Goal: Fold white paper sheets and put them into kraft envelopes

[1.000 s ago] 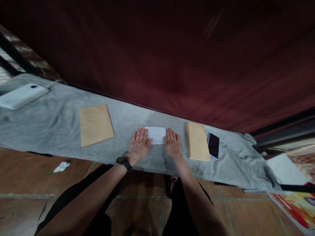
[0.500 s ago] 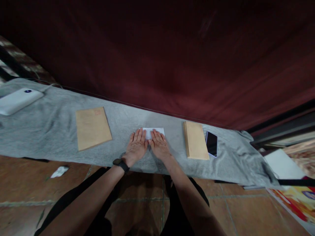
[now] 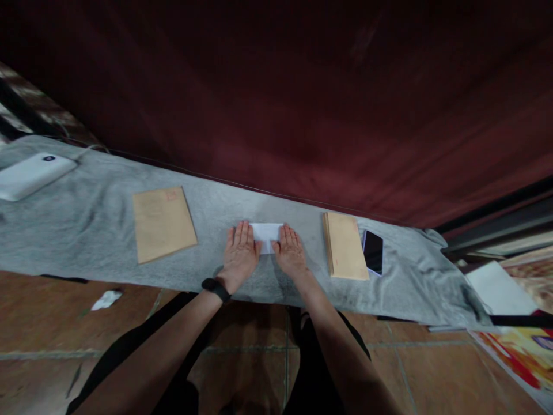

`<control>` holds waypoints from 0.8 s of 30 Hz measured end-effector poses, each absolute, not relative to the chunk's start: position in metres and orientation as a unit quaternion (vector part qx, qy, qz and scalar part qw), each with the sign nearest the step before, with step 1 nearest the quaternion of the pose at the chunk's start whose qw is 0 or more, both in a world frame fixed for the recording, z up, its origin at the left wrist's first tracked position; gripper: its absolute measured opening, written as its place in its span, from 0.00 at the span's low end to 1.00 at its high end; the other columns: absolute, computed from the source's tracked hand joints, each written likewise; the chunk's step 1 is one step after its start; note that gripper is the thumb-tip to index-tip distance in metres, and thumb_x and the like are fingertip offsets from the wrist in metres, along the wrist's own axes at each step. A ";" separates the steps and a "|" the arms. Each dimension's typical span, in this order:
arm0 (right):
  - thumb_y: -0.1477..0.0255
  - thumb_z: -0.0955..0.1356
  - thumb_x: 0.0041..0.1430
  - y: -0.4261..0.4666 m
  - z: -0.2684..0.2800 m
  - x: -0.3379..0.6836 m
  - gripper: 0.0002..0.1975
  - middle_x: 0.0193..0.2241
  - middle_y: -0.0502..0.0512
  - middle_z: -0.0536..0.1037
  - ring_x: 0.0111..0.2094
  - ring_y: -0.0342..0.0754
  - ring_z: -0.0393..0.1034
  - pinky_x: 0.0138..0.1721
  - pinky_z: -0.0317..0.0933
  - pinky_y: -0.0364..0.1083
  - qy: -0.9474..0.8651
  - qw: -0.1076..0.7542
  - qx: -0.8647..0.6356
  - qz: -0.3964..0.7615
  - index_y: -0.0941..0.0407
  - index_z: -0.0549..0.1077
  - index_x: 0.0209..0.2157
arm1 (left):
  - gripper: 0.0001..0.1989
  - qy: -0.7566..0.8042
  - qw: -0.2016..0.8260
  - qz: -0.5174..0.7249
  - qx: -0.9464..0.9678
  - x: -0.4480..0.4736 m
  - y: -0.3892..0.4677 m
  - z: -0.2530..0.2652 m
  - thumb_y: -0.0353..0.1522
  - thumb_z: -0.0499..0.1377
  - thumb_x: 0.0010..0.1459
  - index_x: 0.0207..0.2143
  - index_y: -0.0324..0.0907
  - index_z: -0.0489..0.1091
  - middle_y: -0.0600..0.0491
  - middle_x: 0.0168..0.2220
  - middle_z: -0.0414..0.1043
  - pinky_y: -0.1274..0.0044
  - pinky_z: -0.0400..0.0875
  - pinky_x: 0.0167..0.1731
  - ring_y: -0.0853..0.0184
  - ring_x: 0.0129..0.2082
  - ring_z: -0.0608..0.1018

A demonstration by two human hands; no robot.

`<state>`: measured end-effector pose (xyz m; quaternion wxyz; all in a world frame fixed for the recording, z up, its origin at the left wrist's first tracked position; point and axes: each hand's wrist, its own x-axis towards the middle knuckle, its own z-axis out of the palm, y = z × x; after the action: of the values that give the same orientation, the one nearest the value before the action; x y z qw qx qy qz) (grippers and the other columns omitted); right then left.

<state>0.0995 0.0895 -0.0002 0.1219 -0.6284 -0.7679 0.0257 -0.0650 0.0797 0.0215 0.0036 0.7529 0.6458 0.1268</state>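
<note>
A small white folded sheet of paper (image 3: 266, 232) lies flat on the grey cloth, near the middle of the long surface. My left hand (image 3: 241, 249) rests flat on its left end, fingers stretched out and pointing away from me. On the right end lies my right hand (image 3: 290, 248), also flat with its fingers extended. Both thumbs point inward over the paper's lower part. The paper's two side edges are partly hidden under the fingers. A dark watch (image 3: 216, 288) is on my left wrist.
Left of my hands lies a brown envelope (image 3: 164, 225); to the right, a stack of brown envelopes (image 3: 347, 245) beside a phone (image 3: 372, 252). A white device (image 3: 34, 176) sits at far left. Behind the grey cloth (image 3: 220, 202) hangs a dark red curtain (image 3: 276, 127).
My right hand has slid right, from the paper's middle to its right end. My left hand stays near the left end. More of the paper shows between them.
</note>
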 end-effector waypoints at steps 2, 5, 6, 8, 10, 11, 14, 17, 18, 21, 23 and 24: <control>0.65 0.54 0.74 0.089 -0.001 0.100 0.30 0.70 0.69 0.52 0.71 0.56 0.46 0.69 0.42 0.57 -0.770 0.117 -0.627 0.024 0.68 0.51 0.70 | 0.31 0.601 0.014 0.145 0.786 -0.054 0.078 0.023 0.38 0.40 0.70 0.68 0.27 0.54 0.39 0.71 0.50 0.61 0.42 0.70 0.56 0.72 0.50; 0.70 0.54 0.73 0.088 -0.001 0.103 0.28 0.71 0.66 0.50 0.72 0.54 0.44 0.70 0.40 0.55 -0.777 0.101 -0.621 0.029 0.67 0.52 0.70 | 0.31 0.541 0.054 0.145 0.826 -0.037 0.077 0.023 0.40 0.38 0.71 0.69 0.33 0.52 0.44 0.71 0.51 0.65 0.44 0.70 0.61 0.72 0.51; 0.71 0.53 0.73 0.088 -0.002 0.103 0.28 0.71 0.65 0.50 0.72 0.53 0.43 0.70 0.40 0.55 -0.779 0.098 -0.618 0.031 0.67 0.52 0.70 | 0.32 0.539 0.064 0.141 0.828 -0.032 0.077 0.022 0.42 0.38 0.71 0.70 0.33 0.52 0.44 0.71 0.52 0.65 0.44 0.70 0.61 0.72 0.51; 0.71 0.53 0.73 0.088 -0.002 0.104 0.28 0.71 0.65 0.50 0.72 0.53 0.42 0.70 0.39 0.56 -0.780 0.099 -0.617 0.034 0.65 0.51 0.70 | 0.33 0.553 0.075 0.135 0.819 -0.026 0.080 0.020 0.45 0.39 0.70 0.70 0.34 0.51 0.44 0.71 0.53 0.64 0.43 0.70 0.60 0.72 0.52; 0.69 0.53 0.73 0.089 -0.002 0.103 0.29 0.71 0.65 0.51 0.72 0.53 0.42 0.70 0.40 0.57 -0.774 0.104 -0.623 0.037 0.65 0.50 0.70 | 0.34 0.567 0.075 0.135 0.809 -0.025 0.084 0.018 0.46 0.39 0.70 0.70 0.34 0.51 0.43 0.71 0.53 0.64 0.42 0.70 0.60 0.72 0.51; 0.69 0.53 0.73 0.089 -0.002 0.102 0.29 0.71 0.66 0.51 0.72 0.54 0.42 0.70 0.40 0.58 -0.771 0.105 -0.627 0.038 0.65 0.49 0.71 | 0.35 0.571 0.073 0.135 0.807 -0.026 0.085 0.018 0.47 0.39 0.70 0.70 0.34 0.51 0.43 0.71 0.53 0.64 0.41 0.70 0.60 0.72 0.51; 0.68 0.53 0.73 0.089 -0.002 0.101 0.29 0.71 0.66 0.51 0.72 0.55 0.44 0.69 0.41 0.58 -0.767 0.101 -0.633 0.032 0.67 0.51 0.70 | 0.34 0.575 0.065 0.127 0.806 -0.033 0.088 0.017 0.46 0.40 0.70 0.70 0.36 0.53 0.44 0.71 0.52 0.62 0.40 0.70 0.58 0.73 0.50; 0.70 0.54 0.73 0.088 -0.002 0.100 0.29 0.71 0.68 0.50 0.71 0.57 0.45 0.69 0.41 0.57 -0.768 0.103 -0.632 0.018 0.68 0.52 0.69 | 0.32 0.582 0.052 0.121 0.803 -0.040 0.089 0.017 0.46 0.42 0.70 0.69 0.40 0.55 0.45 0.72 0.50 0.60 0.40 0.70 0.57 0.72 0.50; 0.70 0.54 0.72 0.087 -0.002 0.099 0.29 0.71 0.68 0.50 0.71 0.57 0.45 0.69 0.41 0.57 -0.767 0.106 -0.633 0.013 0.69 0.52 0.69 | 0.31 0.585 0.049 0.120 0.801 -0.042 0.089 0.017 0.46 0.42 0.70 0.69 0.41 0.56 0.45 0.72 0.50 0.59 0.40 0.70 0.56 0.72 0.50; 0.70 0.55 0.72 0.087 -0.003 0.099 0.29 0.70 0.69 0.53 0.71 0.57 0.46 0.68 0.42 0.58 -0.762 0.118 -0.637 0.005 0.68 0.52 0.69 | 0.30 0.591 0.046 0.117 0.797 -0.047 0.089 0.018 0.45 0.43 0.70 0.69 0.42 0.56 0.44 0.72 0.49 0.58 0.40 0.69 0.55 0.72 0.51; 0.70 0.55 0.72 0.087 -0.003 0.100 0.28 0.69 0.69 0.54 0.71 0.56 0.47 0.68 0.43 0.58 -0.759 0.120 -0.640 0.008 0.68 0.53 0.69 | 0.29 0.595 0.049 0.112 0.795 -0.048 0.089 0.019 0.44 0.43 0.70 0.69 0.43 0.55 0.44 0.72 0.49 0.56 0.40 0.69 0.55 0.72 0.51; 0.69 0.55 0.72 0.088 -0.003 0.101 0.28 0.69 0.70 0.54 0.71 0.56 0.47 0.68 0.43 0.58 -0.757 0.120 -0.642 0.011 0.68 0.54 0.69 | 0.29 0.598 0.050 0.109 0.792 -0.048 0.089 0.020 0.43 0.43 0.70 0.69 0.43 0.55 0.43 0.72 0.48 0.56 0.40 0.69 0.54 0.72 0.52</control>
<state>0.1006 0.0875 -0.0029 0.1197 -0.6420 -0.7572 0.0111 -0.0481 0.0886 0.0199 0.0504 0.7922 0.5984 0.1088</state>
